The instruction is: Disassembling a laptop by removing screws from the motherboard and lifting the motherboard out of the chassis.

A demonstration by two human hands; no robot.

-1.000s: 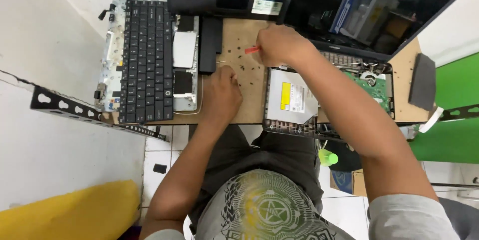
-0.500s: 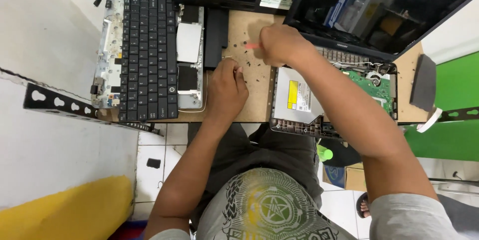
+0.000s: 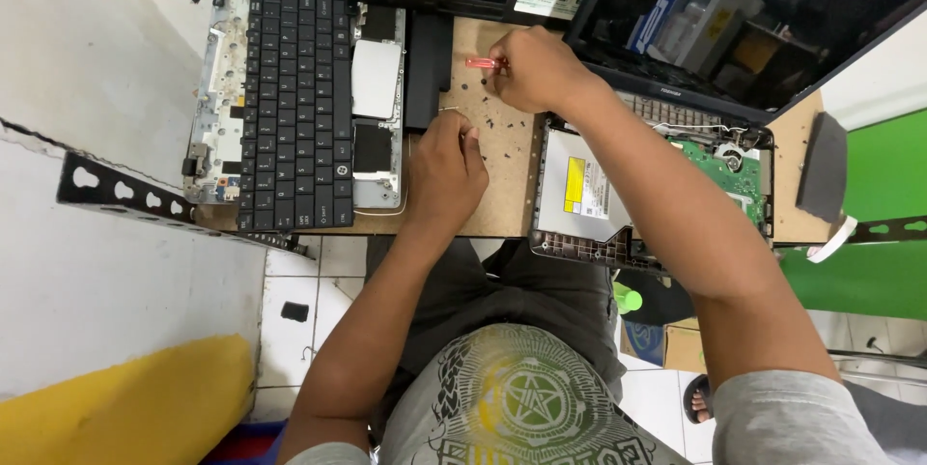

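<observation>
Near the top centre of the frame, the right hand [image 3: 536,69] was closed around a small red-handled screwdriver [image 3: 480,62], its handle sticking out to the left of the fist. Just below it, the left hand [image 3: 446,170] rested on the wooden board [image 3: 502,204], fingers curled; whether it pinched anything could not be told. Tiny dark screws [image 3: 502,122] lay scattered on the board between the two hands. A keyboard [image 3: 294,98] sat at upper left, and an opened laptop base [image 3: 676,185] lay to the right.
</observation>
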